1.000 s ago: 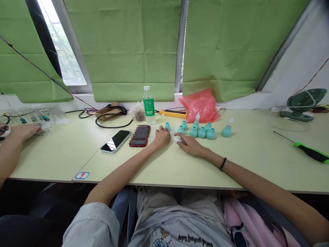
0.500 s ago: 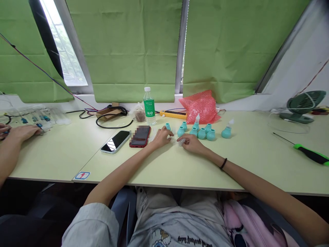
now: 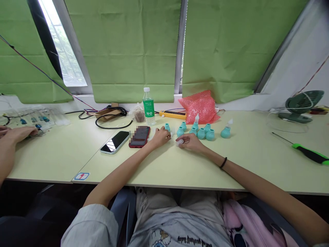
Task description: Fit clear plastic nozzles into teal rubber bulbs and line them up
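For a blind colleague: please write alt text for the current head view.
The right hand holds a small translucent piece near turquoise bulbs on a pale table; the left hand is close by. Two phones lie to the left, a bottle and red bag behind.

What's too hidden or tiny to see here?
In the head view:
Whatever lies under the left hand: hidden by it.
The whitish piece: partly covered by the right hand.
Screen of the red phone: blurred by blocky squares.
Small print on the bottle: too tiny.
A neighbour's farther hand: cut off by the left edge.
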{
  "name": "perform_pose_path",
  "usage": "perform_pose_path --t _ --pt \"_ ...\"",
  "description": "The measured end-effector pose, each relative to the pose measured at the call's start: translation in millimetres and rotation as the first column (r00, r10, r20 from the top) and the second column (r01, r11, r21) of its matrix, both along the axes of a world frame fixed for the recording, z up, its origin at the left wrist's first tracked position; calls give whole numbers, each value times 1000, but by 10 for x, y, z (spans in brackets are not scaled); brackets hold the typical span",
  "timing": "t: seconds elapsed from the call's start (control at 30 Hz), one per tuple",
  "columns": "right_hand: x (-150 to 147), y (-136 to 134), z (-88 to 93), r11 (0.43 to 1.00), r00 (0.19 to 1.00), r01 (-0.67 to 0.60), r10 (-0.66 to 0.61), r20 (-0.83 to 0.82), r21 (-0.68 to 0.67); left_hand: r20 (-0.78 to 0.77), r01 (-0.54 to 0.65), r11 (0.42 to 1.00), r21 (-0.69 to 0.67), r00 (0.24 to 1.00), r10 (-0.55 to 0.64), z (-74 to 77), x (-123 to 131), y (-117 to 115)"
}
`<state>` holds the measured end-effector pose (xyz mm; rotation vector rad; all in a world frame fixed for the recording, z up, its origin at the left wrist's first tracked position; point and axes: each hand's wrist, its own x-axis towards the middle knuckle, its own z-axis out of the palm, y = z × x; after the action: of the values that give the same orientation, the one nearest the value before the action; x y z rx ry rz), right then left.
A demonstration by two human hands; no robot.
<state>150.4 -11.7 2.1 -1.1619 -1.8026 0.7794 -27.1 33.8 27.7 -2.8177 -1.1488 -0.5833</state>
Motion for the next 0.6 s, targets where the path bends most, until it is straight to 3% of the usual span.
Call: perform_pose_path --t 0.1,0.2,0.37,0.6 --pt "-1 -5 16 991 991 -26 9 -130 -132 288 141 977 -161 953 -90 54 15 -1" --pt "-7 -22 44 972 959 -84 20 -281 -217 465 290 902 -321 878 -117 75 26 -5" --pt "-29 -44 77 951 925 -125 8 -380 -284 521 415 775 -477 843 -131 60 15 3" --pt "-26 -40 75 945 924 -121 -4 -381 -303 480 423 730 -537 865 -148 80 14 -30"
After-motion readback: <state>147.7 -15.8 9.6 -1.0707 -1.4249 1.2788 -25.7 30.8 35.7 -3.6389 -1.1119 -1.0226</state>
